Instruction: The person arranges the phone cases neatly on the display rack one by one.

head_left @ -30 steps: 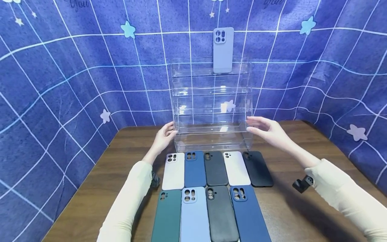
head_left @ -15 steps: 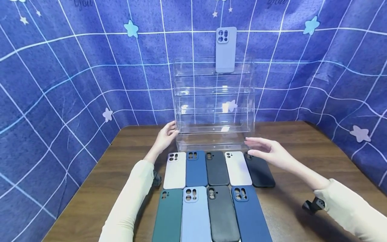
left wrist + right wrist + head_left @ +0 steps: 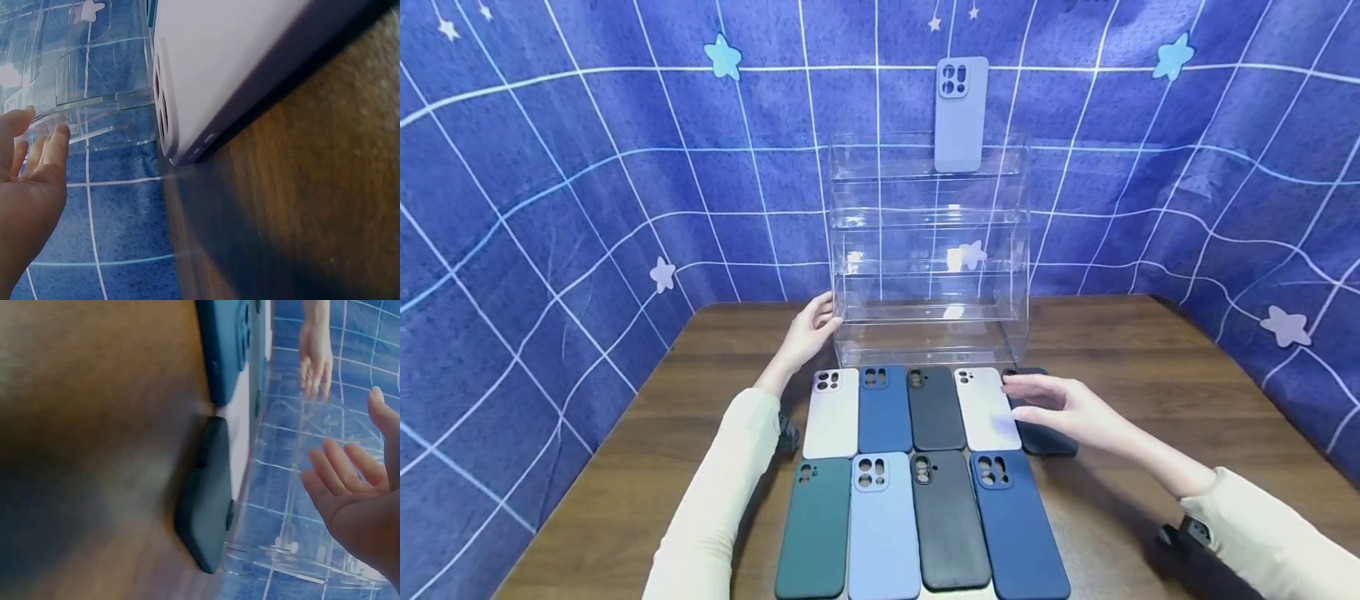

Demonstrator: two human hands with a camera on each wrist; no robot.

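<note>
My left hand (image 3: 808,335) rests at the left side of a clear tiered display rack (image 3: 928,333), its fingertips touching the side edge. In the left wrist view those fingers look nearly straight, with the thumb apart from them. The right hand (image 3: 1067,407) hovers over the right end of the back row of phone cases, its fingers extended and holding nothing. Beneath it lie a white phone case (image 3: 985,412) and a black phone case (image 3: 1047,440), the latter partly covered by the hand. A lavender phone case (image 3: 961,125) stands upright in the rack's top tier.
The back row also has a pale phone case (image 3: 831,417), a blue one and a dark grey one. In front lie a green phone case (image 3: 812,533), a light blue one, a black one and a navy phone case (image 3: 1022,529). A blue grid-patterned curtain (image 3: 625,167) surrounds the wooden table (image 3: 655,417).
My right hand has left the rack's right side and come down toward me, over the white and black cases. The left hand stays at the rack's left side.
</note>
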